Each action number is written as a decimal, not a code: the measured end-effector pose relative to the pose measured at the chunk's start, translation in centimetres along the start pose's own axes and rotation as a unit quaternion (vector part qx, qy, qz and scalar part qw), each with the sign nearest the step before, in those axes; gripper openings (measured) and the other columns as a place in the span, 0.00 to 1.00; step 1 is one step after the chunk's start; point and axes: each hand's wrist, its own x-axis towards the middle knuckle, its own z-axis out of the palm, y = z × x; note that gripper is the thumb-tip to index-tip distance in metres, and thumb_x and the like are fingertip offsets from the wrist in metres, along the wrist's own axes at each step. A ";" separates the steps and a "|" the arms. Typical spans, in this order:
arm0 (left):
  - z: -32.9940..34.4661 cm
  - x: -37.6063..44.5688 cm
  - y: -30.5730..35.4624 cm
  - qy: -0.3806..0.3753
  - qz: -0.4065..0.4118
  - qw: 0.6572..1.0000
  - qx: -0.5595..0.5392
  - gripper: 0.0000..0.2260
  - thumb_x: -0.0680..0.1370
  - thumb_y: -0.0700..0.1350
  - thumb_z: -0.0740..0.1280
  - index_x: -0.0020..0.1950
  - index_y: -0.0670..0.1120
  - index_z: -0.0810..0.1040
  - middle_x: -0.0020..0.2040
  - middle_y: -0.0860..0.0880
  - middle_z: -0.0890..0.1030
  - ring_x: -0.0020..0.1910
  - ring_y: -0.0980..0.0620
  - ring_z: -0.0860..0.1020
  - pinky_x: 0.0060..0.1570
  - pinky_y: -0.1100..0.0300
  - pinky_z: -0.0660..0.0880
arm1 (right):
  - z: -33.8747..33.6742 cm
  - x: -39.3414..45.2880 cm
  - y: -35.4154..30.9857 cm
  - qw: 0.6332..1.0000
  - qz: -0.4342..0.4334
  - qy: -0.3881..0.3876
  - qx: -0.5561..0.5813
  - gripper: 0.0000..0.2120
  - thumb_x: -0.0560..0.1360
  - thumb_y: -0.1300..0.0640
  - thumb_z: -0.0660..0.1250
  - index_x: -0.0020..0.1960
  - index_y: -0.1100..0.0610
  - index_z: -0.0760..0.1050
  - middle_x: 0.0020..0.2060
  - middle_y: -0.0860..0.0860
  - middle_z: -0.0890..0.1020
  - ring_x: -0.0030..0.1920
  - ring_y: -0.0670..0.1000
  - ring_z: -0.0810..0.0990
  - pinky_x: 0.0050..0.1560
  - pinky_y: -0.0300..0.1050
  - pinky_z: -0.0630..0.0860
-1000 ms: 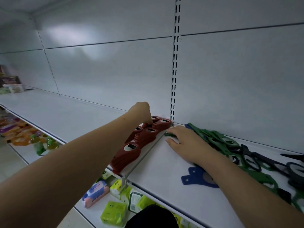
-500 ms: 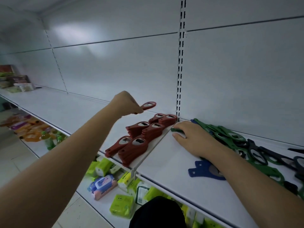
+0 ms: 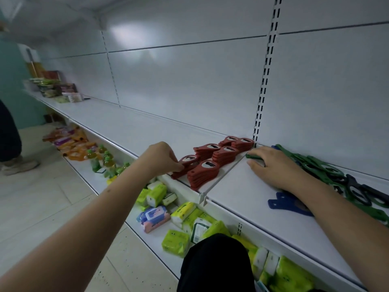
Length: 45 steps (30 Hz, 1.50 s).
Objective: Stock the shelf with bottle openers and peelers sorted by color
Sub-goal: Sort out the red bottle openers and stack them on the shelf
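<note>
Head view: left hand has come down from mid-air, now pinching a red opener at the front-left stack on the shelf. Five flat red plastic stacks. Right hand, fingers straight, rests on green peelers; one blue opener beneath the wrist.

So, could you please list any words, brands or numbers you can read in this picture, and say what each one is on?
No text here can be read.
Yellow-green tissue packs: printing too small and blurred.
Pink and blue wipes pack: label blurred.
Drink bottles: labels too small.
Boxes at the far end of the shelf: blurred.
Red bottle openers: no lettering visible.
</note>
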 end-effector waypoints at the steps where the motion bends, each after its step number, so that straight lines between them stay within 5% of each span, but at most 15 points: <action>1: 0.0 0.0 0.2 -0.002 0.003 1.000 -0.002 0.09 0.72 0.50 0.74 0.45 0.45 0.86 0.36 0.49 0.84 0.29 0.58 0.74 0.27 0.66 0.69 | 0.0 0.0 0.0 1.000 0.000 -0.001 0.001 0.17 0.81 0.50 0.62 0.68 0.54 0.75 0.64 0.49 0.77 0.62 0.48 0.74 0.60 0.38 0.66; 8: 0.5 -0.3 0.8 -0.015 0.024 1.000 0.008 0.14 0.74 0.55 0.73 0.49 0.45 0.85 0.41 0.49 0.85 0.35 0.56 0.78 0.31 0.63 0.72 | 0.2 0.0 0.1 1.000 -0.002 -0.004 0.008 0.17 0.81 0.50 0.62 0.67 0.54 0.75 0.63 0.48 0.77 0.62 0.48 0.74 0.64 0.41 0.68; 11: 0.5 -0.6 1.6 0.096 0.051 0.994 0.020 0.16 0.76 0.58 0.69 0.51 0.45 0.82 0.42 0.50 0.81 0.45 0.51 0.78 0.39 0.59 0.69 | 0.1 0.0 0.2 1.000 -0.005 0.001 0.009 0.17 0.81 0.50 0.62 0.67 0.54 0.75 0.63 0.48 0.77 0.62 0.47 0.74 0.63 0.40 0.68; 16: 1.2 -1.6 4.6 0.009 0.072 0.996 0.059 0.28 0.72 0.64 0.71 0.37 0.37 0.80 0.28 0.46 0.73 0.28 0.51 0.70 0.31 0.59 0.67 | 0.1 0.1 0.1 1.000 -0.005 -0.001 0.004 0.17 0.81 0.49 0.62 0.67 0.54 0.75 0.63 0.48 0.77 0.62 0.47 0.74 0.64 0.41 0.69; 23: 1.2 -1.2 3.9 -0.007 0.072 0.996 0.043 0.21 0.72 0.59 0.74 0.41 0.39 0.85 0.29 0.46 0.75 0.27 0.52 0.69 0.30 0.61 0.66 | 0.1 0.1 0.2 1.000 -0.005 0.002 0.003 0.17 0.81 0.50 0.62 0.67 0.54 0.76 0.64 0.48 0.77 0.63 0.48 0.74 0.64 0.41 0.69; 29: 1.2 -1.5 3.8 0.013 0.086 0.995 0.040 0.24 0.72 0.60 0.73 0.37 0.37 0.82 0.27 0.46 0.69 0.27 0.51 0.64 0.27 0.60 0.61 | 0.2 0.2 0.3 1.000 -0.005 -0.002 0.006 0.17 0.81 0.50 0.62 0.67 0.53 0.76 0.64 0.49 0.77 0.63 0.48 0.74 0.65 0.42 0.69; 33: 1.1 -1.6 4.2 0.024 0.097 0.994 0.041 0.22 0.73 0.59 0.73 0.28 0.44 0.78 0.23 0.49 0.68 0.24 0.54 0.64 0.25 0.64 0.60 | 0.2 0.2 0.3 1.000 -0.002 -0.002 0.006 0.17 0.81 0.49 0.62 0.67 0.53 0.76 0.63 0.48 0.77 0.62 0.47 0.74 0.64 0.41 0.68; 40: 0.3 -1.3 3.6 0.048 0.100 0.992 0.052 0.21 0.73 0.60 0.72 0.42 0.41 0.85 0.35 0.43 0.84 0.32 0.51 0.79 0.34 0.58 0.75 | 0.1 0.1 0.3 1.000 -0.004 -0.001 0.011 0.17 0.80 0.49 0.62 0.67 0.53 0.76 0.63 0.48 0.77 0.62 0.46 0.74 0.64 0.41 0.69; 45: -1.2 -1.1 1.6 0.068 0.062 0.994 0.052 0.16 0.73 0.59 0.73 0.42 0.46 0.86 0.33 0.49 0.82 0.33 0.57 0.74 0.28 0.62 0.67 | 0.1 0.1 0.1 1.000 0.000 -0.005 0.014 0.18 0.81 0.49 0.62 0.68 0.53 0.75 0.64 0.48 0.76 0.63 0.47 0.74 0.66 0.43 0.69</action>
